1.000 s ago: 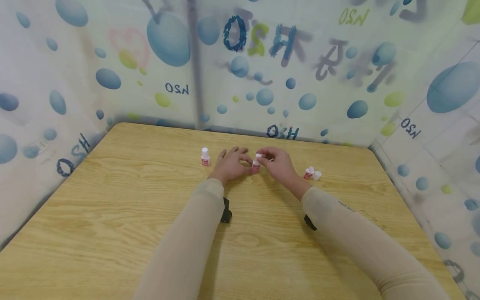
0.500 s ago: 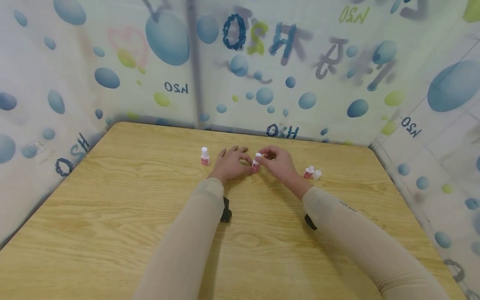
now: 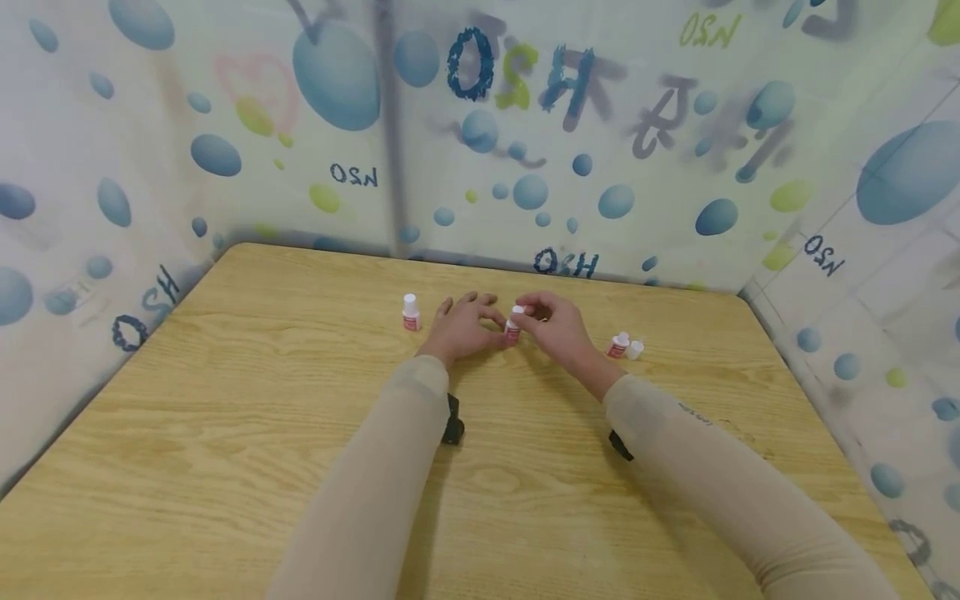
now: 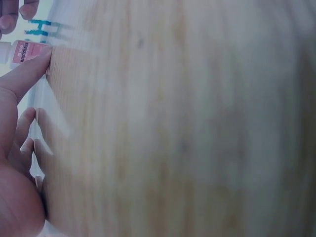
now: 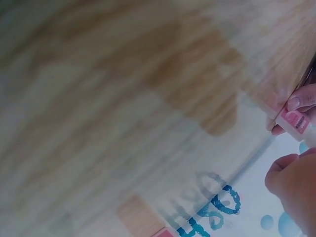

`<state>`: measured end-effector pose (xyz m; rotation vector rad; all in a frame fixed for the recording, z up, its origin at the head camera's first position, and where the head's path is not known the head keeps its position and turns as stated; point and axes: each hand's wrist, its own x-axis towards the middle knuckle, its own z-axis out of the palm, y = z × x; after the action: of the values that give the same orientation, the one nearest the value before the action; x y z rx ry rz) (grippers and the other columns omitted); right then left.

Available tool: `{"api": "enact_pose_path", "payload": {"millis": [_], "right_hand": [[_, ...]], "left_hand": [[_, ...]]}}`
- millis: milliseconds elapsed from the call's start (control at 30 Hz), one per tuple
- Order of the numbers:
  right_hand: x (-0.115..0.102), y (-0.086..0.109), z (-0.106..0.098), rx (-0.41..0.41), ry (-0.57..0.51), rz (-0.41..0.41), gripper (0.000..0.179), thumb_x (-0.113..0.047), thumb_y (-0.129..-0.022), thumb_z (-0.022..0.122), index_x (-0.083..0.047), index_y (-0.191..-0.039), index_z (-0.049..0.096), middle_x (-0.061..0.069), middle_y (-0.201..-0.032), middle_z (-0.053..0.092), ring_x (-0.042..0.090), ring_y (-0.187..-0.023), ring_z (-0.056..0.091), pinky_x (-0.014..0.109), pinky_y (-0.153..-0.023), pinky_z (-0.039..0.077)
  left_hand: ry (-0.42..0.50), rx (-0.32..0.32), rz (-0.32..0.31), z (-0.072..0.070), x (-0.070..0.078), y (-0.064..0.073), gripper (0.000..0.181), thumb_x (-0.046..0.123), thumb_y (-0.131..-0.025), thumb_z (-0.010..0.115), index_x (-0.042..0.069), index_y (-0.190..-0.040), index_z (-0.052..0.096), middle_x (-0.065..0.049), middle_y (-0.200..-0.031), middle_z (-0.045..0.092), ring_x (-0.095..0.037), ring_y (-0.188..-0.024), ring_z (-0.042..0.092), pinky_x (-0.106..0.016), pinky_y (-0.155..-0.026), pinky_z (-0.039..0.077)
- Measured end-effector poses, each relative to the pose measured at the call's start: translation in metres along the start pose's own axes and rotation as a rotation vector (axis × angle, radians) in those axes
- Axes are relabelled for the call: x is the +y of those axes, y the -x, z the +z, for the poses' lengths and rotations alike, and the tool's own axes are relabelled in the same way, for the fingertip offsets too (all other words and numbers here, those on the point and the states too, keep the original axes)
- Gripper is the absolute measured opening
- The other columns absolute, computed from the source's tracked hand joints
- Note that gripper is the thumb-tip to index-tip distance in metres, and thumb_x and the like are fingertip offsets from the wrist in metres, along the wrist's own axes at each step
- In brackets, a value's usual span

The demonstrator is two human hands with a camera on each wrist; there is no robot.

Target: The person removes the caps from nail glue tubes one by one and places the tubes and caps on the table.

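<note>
Between my two hands, a small nail glue bottle [image 3: 512,333] with a pink label stands upright on the wooden table [image 3: 315,400]. My left hand [image 3: 467,327] holds its lower part between thumb and index finger, the other fingers spread on the tabletop. At the top, my right hand [image 3: 558,329] pinches the white cap [image 3: 517,310] with thumb and fingertips. The left wrist view shows the bottle's pink label [image 4: 28,51] beside a left fingertip. In the right wrist view, the bottle [image 5: 295,121] is at the right edge, with fingers on both sides.
A second capped bottle [image 3: 411,313] stands left of my left hand. Right of my right hand is another bottle [image 3: 618,347], with a loose white cap [image 3: 635,350] beside it. A printed curtain wall [image 3: 480,183] rises behind the table.
Both hands keep their places on the bottle and its cap. Only a very slight shift of the head view shows.
</note>
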<state>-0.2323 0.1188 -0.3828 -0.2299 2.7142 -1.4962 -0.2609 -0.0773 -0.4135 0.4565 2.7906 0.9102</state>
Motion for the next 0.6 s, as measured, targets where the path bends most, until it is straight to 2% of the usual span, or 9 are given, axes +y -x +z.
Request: {"api": "enact_pose_path", "payload": {"millis": [267,600], "right_hand": [[0.0012,0.0006,0.0004,0.020,-0.012,0.025,0.027,-0.028,-0.101,0.075,-0.009,-0.120,0.071,0.006,-0.103,0.065,0.022,-0.093,0.059,0.027,-0.075,0.049],[-0.0015,0.0014,0.0015,0.007,0.000,-0.025,0.026,-0.018,-0.105,0.069,-0.005,-0.128,0.071,0.010,-0.108,0.066,0.023,-0.098,0.060,0.026,-0.078,0.049]], "left_hand": [[-0.009,0.002,0.006,0.0000,0.0014,0.0001,0.033,0.059,-0.094,0.075,0.033,-0.114,0.080,0.001,-0.173,0.039,-0.030,-0.168,0.016,-0.060,-0.136,-0.001],[0.002,-0.008,-0.006,-0.0008,0.0008,0.0004,0.035,0.059,-0.094,0.074,0.033,-0.117,0.079,0.002,-0.174,0.038,-0.029,-0.168,0.015,-0.058,-0.136,-0.002]]}}
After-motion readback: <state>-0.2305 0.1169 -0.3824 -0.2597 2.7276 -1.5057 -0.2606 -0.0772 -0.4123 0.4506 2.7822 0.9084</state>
